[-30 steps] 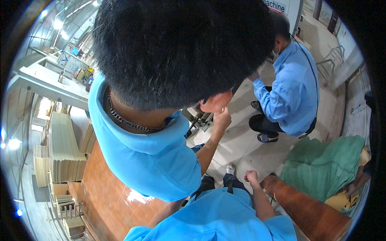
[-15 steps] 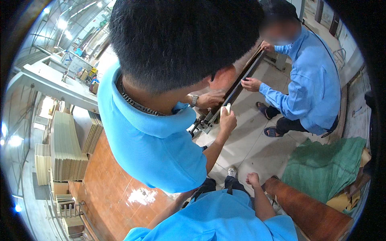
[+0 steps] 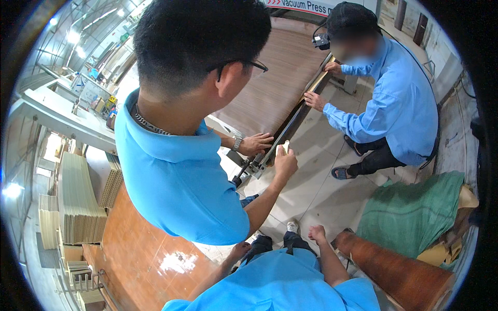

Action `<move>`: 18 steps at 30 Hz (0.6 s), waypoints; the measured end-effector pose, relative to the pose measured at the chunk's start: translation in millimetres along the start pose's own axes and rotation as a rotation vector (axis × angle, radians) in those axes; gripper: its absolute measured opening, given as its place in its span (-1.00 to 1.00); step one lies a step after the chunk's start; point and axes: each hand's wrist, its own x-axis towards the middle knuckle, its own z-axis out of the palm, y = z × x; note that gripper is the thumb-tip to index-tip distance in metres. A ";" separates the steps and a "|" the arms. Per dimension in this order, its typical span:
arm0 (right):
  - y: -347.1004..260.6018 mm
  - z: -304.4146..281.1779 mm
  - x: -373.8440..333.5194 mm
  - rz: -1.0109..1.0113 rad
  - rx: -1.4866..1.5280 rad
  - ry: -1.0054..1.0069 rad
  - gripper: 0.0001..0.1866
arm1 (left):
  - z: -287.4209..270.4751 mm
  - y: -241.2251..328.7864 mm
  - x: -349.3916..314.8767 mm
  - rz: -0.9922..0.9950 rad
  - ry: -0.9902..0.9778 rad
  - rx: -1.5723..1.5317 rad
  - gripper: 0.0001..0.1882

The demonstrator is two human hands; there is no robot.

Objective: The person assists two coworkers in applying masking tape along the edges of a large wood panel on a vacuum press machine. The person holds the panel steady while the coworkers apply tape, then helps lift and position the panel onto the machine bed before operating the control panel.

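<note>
My right hand [image 3: 317, 234] hangs by my side, loosely closed, with nothing visible in it. By my left thigh, my left hand [image 3: 240, 251] is partly seen; its fingers cannot be made out. Neither hand touches the work. Ahead, a co-worker in a bright blue polo shirt [image 3: 171, 176] holds a small cream-coloured tool [image 3: 283, 149] at the corner of a machine bed, the other hand flat on the edge of a brown wood-grain sheet [image 3: 275, 67]. At the right, a person in a light blue shirt [image 3: 397, 106] has both hands on a yellowish strip [image 3: 322, 78] along that edge.
A brown roll of sheet material [image 3: 397, 267] lies at the lower right beside a green cloth [image 3: 412, 212]. Stacked pale panels [image 3: 80, 202] stand at the left near an orange-brown tiled surface [image 3: 137, 254]. Pale floor tiles [image 3: 316, 176] lie between me and the machine.
The polo-shirted co-worker's head has shifted left in view, uncovering the brown sheet. That person's watch hand now lies flat. The other person's lower hand has moved up along the edge.
</note>
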 end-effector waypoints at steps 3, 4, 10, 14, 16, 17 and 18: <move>5.8 3.3 6.9 0.033 -0.007 -0.035 -0.79 | 0.7 -3.9 3.7 -0.003 -0.002 0.000 -0.63; 8.7 4.2 8.9 -0.012 0.049 -0.072 -0.79 | 1.3 -6.5 5.3 -0.006 -0.005 -0.004 -0.63; 26.2 2.5 14.2 0.126 0.091 -0.034 -0.77 | 12.2 -29.3 9.2 0.032 0.050 -0.003 -0.60; 34.0 0.4 10.7 0.038 0.054 -0.019 -0.75 | 9.1 -32.7 9.2 0.075 0.015 -0.021 -0.58; 34.8 -0.1 9.4 0.056 0.009 0.019 -0.74 | 10.7 -28.7 8.0 0.038 0.039 -0.003 -0.59; 34.8 0.0 9.0 0.027 0.046 -0.018 -0.75 | 12.1 -26.9 7.7 0.001 0.038 0.014 -0.59; 34.2 -0.2 8.7 0.030 0.051 -0.018 -0.75 | 13.8 -25.0 7.5 0.023 0.052 0.006 -0.58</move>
